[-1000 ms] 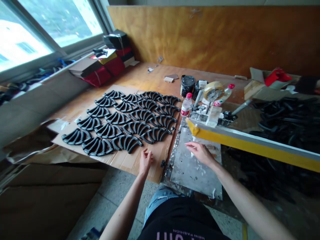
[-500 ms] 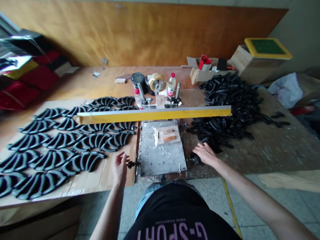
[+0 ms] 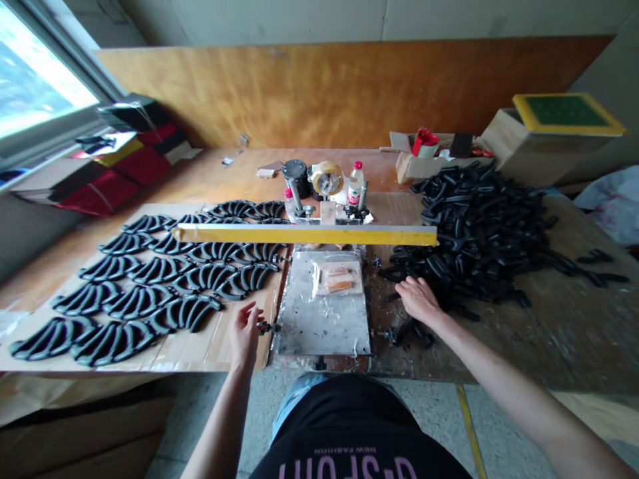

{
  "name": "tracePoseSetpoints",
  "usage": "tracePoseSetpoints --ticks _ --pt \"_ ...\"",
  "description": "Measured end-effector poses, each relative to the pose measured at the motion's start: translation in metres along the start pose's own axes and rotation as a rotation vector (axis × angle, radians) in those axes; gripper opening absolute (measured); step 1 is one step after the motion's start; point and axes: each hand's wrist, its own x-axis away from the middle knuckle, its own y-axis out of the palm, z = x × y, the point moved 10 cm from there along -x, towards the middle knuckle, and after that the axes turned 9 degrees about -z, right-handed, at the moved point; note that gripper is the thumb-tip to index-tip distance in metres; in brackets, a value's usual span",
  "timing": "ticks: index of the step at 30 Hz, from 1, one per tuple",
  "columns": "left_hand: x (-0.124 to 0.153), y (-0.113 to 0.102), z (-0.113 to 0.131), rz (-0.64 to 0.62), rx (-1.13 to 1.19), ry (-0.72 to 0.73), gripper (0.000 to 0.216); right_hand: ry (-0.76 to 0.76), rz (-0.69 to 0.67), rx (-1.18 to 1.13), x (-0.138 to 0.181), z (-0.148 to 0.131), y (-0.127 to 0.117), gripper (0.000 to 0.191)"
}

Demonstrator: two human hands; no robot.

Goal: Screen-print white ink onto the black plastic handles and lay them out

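My right hand (image 3: 418,299) reaches into the near left edge of a heap of black curved plastic pieces (image 3: 479,233). Its fingers are bent down and closed on one of the black pieces, though the fingertips are partly hidden. Left of the metal plate (image 3: 304,326), my left hand (image 3: 244,336) hovers with loosely curled fingers and nothing visible in it, close to a black knob (image 3: 267,328). Rows of matching black curved pieces (image 3: 114,303) lie fanned out on cardboard at the left. On the plate sits a clear-wrapped block (image 3: 339,278) with orange-brown strips.
A long yellow-edged bar (image 3: 309,234) spans above the plate's far end. Behind it stand a red-capped bottle (image 3: 355,183), a tape roll (image 3: 327,179) and a black jar (image 3: 294,176). Cardboard boxes (image 3: 519,143) are at the back right, red boxes (image 3: 134,166) at the back left.
My right hand has shifted slightly away from me, from beside the right knob further into the heap. My left hand stays nearly in place. The head view has tilted up, showing the window.
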Motion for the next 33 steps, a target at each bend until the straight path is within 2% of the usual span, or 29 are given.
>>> tracePoseSetpoints --ticks 3,5,6,8,11,14,17,19,21,23,24,27,28,30,32,33 --pt "0.004 -0.006 0.002 0.042 0.022 -0.015 0.043 0.096 0.181 -0.442 -0.016 0.007 -0.041 0.051" --pt "0.006 -0.002 0.008 0.042 0.036 -0.01 0.043 0.088 0.224 -0.853 -0.031 -0.004 -0.049 0.067" --pt "0.006 0.001 0.012 0.036 0.041 -0.003 0.043 0.074 0.215 -1.044 -0.04 -0.015 -0.049 0.067" --pt "0.007 0.008 0.021 0.022 0.049 0.008 0.043 0.066 0.162 -1.33 -0.059 -0.041 -0.039 0.053" --pt "0.007 0.017 0.029 0.001 0.055 0.018 0.044 0.158 0.052 -1.46 -0.082 -0.076 -0.013 0.034" --pt "0.006 0.02 0.031 -0.037 0.05 0.033 0.043 0.258 -0.102 -1.216 -0.095 -0.093 0.013 0.042" --pt "0.003 0.015 0.027 -0.057 0.037 0.032 0.044 0.258 -0.222 -0.812 -0.097 -0.099 0.016 0.058" --pt "0.0 0.009 0.027 -0.059 0.03 0.03 0.043 0.257 -0.18 -0.546 -0.094 -0.097 0.0 0.061" --pt "-0.005 0.005 0.039 -0.064 0.034 0.05 0.042 0.268 -0.061 -0.289 -0.088 -0.097 -0.024 0.059" --pt "-0.01 0.006 0.066 -0.074 0.065 0.109 0.042 0.189 0.062 -0.127 -0.086 -0.111 -0.043 0.057" --pt "-0.013 0.009 0.085 -0.083 0.096 0.153 0.042 0.089 0.096 -0.099 -0.088 -0.125 -0.047 0.055" --pt "-0.017 0.031 0.154 -0.141 0.228 0.305 0.043 -0.305 0.094 -0.081 -0.093 -0.178 -0.035 0.051" --pt "-0.018 0.042 0.175 -0.177 0.274 0.344 0.042 -0.382 0.073 -0.068 -0.096 -0.19 -0.027 0.052" --pt "-0.018 0.062 0.207 -0.25 0.351 0.374 0.044 -0.38 0.055 -0.036 -0.104 -0.195 -0.014 0.055" --pt "-0.018 0.074 0.221 -0.298 0.39 0.364 0.049 -0.252 0.119 0.001 -0.111 -0.178 -0.015 0.05" --pt "-0.017 0.074 0.222 -0.298 0.392 0.359 0.051 -0.191 0.178 0.021 -0.11 -0.165 -0.022 0.041"
